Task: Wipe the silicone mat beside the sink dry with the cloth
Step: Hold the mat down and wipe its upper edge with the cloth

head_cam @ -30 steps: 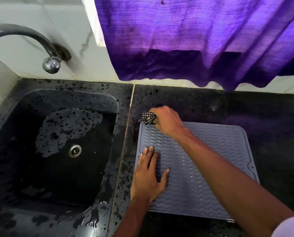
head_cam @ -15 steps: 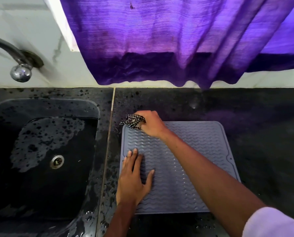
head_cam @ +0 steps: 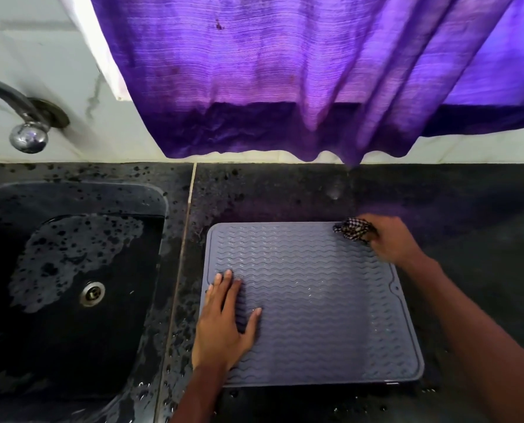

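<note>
Pressing the mat [head_cam: 315, 300], left hand [head_cam: 224, 325] flat, right hand [head_cam: 391, 239] gripping cloth [head_cam: 353, 228].

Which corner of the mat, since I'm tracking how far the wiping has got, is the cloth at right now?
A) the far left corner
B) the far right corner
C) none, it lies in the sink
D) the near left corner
B: the right hand grips the cloth at the far right corner of the mat, while the left hand lies flat near the mat's left edge.
</note>
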`<action>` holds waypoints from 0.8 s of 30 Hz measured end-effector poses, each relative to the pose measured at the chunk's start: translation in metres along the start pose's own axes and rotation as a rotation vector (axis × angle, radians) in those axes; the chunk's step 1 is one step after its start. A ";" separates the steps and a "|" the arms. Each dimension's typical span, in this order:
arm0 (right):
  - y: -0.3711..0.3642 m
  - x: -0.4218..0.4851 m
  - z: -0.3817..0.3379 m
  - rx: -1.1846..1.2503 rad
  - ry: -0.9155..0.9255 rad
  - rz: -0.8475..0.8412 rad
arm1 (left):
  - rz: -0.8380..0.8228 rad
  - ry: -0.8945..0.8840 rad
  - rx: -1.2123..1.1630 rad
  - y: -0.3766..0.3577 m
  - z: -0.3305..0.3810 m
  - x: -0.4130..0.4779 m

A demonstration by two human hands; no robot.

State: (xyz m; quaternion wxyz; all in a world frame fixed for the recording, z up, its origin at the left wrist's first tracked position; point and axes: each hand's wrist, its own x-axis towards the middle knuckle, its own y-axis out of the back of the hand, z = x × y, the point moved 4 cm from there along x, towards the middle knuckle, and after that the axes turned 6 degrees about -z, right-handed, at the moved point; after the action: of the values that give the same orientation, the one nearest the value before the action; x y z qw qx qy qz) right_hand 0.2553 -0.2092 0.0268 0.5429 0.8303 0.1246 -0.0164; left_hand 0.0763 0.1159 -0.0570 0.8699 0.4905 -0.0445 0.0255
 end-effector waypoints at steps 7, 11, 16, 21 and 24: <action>-0.011 0.001 0.003 -0.033 0.041 0.048 | -0.015 -0.010 0.035 0.003 0.003 0.001; -0.018 0.001 -0.007 0.015 0.108 0.051 | -0.025 -0.003 0.037 0.005 0.003 0.001; -0.037 0.009 -0.040 0.051 0.197 0.037 | -0.007 -0.009 0.038 0.007 0.007 0.002; -0.059 0.023 -0.076 0.078 0.281 -0.026 | 0.004 -0.021 0.048 0.008 0.007 0.002; -0.054 0.032 -0.075 0.100 0.295 -0.123 | 0.010 -0.026 0.043 0.009 0.007 0.002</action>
State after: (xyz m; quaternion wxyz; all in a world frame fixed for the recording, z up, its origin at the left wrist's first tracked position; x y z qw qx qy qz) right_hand 0.2661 -0.1149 0.0034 0.4748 0.8405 0.2526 0.0665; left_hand 0.0770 0.1144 -0.0460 0.8584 0.5092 -0.0576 0.0245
